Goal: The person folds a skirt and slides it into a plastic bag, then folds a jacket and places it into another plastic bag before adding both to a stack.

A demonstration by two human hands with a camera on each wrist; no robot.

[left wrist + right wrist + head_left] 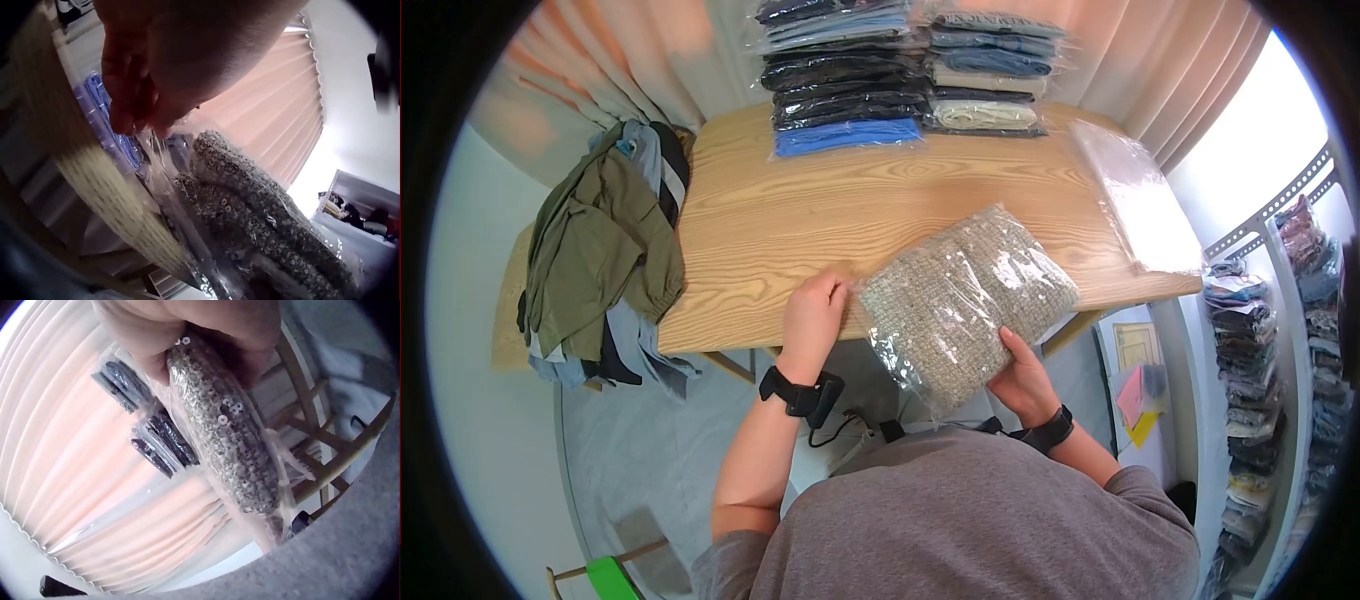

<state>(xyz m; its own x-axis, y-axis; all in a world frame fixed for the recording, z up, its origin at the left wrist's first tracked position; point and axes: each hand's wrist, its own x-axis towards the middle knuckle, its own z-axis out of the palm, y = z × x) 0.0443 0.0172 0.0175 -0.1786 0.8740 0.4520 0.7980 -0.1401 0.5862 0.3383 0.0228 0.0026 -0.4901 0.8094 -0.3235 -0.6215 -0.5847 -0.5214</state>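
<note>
One bagged knit (pixel 965 300) overhangs the wooden table (pixel 800 220) fronting peach curtains (pixel 1170 60).

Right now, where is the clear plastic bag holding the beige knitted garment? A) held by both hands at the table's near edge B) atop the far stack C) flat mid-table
A: left hand holds the clear plastic bag at its side, right hand grips its near end.

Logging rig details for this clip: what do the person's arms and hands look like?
No gloves on either hand. Above the left hand sits a black wrist strap with a small black camera block and a thin black cable hanging from it. The right hand has a similar black wrist band. Grey short sleeves leave the forearms bare.
</note>
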